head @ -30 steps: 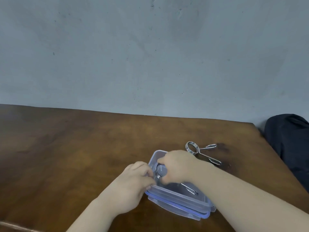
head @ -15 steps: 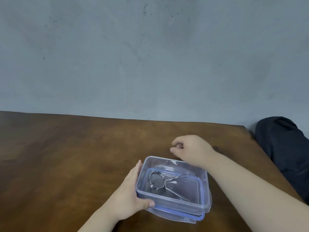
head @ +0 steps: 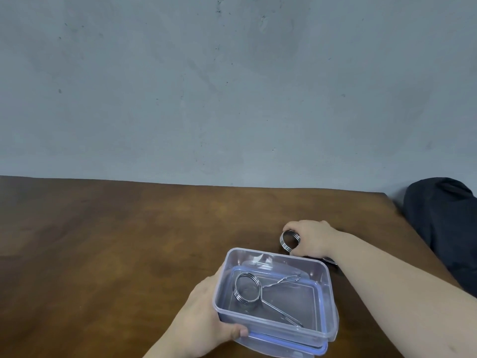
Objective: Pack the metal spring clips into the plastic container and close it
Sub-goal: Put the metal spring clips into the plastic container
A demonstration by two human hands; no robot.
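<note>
From the head view, my left hand (head: 206,324) grips the near left corner of the clear plastic container (head: 273,293), thumb hooked over its front wall. I judge that grip is there to keep the light box from sliding on the brown wooden surface (head: 116,241) while the other hand works. The container sits on its blue-rimmed lid (head: 304,351), which peeks out underneath along the near edge; it stays out of the way there and is within reach for closing.

One metal spring clip (head: 251,289) already lies flat inside, coil to the left, its two wire arms splayed toward the right wall.

My right hand (head: 311,239) is just beyond the container's far right corner, fingers closed around the coil of a second spring clip (head: 289,240) that rests on the surface. Taking it by the coil gives a firm hold on the bulkiest part; its arms are mostly hidden under my palm.

Count: two clips, one packed and one outside; one container; one lid, not yet on. A dark bag (head: 444,228) sits off the right edge.
</note>
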